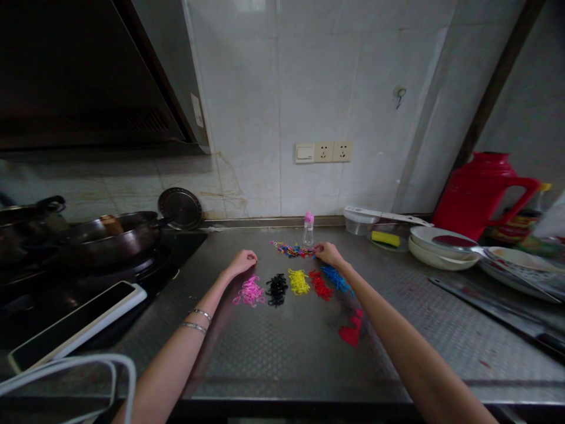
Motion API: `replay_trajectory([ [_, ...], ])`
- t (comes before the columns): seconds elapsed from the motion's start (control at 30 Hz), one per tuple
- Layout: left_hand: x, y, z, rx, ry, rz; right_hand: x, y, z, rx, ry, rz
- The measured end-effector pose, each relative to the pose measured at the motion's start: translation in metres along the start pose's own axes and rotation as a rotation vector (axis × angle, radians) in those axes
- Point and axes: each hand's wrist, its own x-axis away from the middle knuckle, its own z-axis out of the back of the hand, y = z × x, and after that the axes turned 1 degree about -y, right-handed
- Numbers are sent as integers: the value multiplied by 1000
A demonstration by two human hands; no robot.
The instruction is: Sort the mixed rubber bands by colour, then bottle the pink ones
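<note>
On the steel counter [282, 347] lie small heaps of rubber bands sorted by colour: pink [249, 291], black [276, 288], yellow [299, 281], red [320, 285] and blue [335, 278]. Behind them is a mixed-colour heap [292, 249]. My right hand [328, 253] rests at the right end of the mixed heap with fingers pinched together on it. My left hand [242, 261] is curled closed just above the pink heap; what it holds is too small to make out. A small clear bottle with a pink cap [308, 229] stands behind the mixed heap.
A red reflection or scrap [352, 330] shows beside my right forearm. Pans [110, 235] sit on the stove at left, with a phone [75, 324] near it. Bowls and plates [441, 241], a sponge [385, 238] and a red thermos [481, 191] crowd the right.
</note>
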Motion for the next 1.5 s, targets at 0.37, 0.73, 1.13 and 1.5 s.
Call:
replay_trajectory([
  [0.37,1,3,1,-2,-2,5,20,-17,27,-94,65,106],
  [0.73,0,-2,-1,-23,13,-9,61,-27,33,-303,-287,245],
  [1.13,0,6,2,-40,28,12,69,-10,44,-253,-38,173],
  [1.5,-52,12,-1,-164,119,52,74,-12,51,-117,32,197],
])
